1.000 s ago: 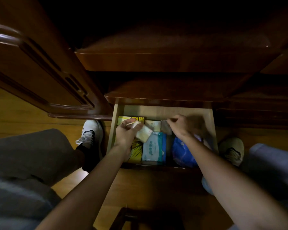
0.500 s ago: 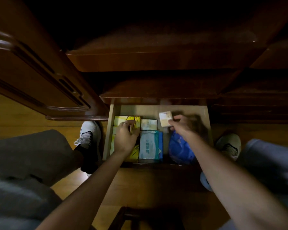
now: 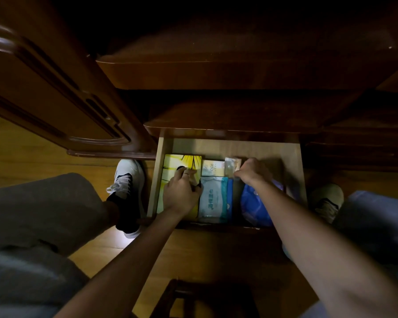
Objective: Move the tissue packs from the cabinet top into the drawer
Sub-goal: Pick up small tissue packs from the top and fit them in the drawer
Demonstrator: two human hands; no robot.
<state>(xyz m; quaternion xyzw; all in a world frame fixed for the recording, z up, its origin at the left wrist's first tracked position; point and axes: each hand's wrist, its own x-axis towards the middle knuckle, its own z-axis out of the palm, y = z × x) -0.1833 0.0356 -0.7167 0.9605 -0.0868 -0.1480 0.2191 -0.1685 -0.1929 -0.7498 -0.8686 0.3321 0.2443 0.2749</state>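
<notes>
both in the drawer (image 3: 297,157): right hand (image 3: 253,172) pinches a small tissue pack (image 3: 232,165); left hand (image 3: 182,191) seemingly curled, grip unclear.

Both arms reach forward to mid-frame; the left hand (image 3: 182,193) is curled knuckles-up, the right hand (image 3: 253,172) curled, fingertips leftward.

The scene is dim and warm-toned, the top of the frame sinking into near black, while the pale drawer (image 3: 294,157) interior and a glossy patch of floor (image 3: 115,249) beside the left shoe catch the most light. The right hand (image 3: 253,173) throws a soft shadow over the drawer's far right corner, and a small pack (image 3: 231,165) at its fingertips looks slightly blurred. Wide-angle distortion bends the cabinet (image 3: 239,72) edges and stretches the forearms toward the frame's lower corners.
</notes>
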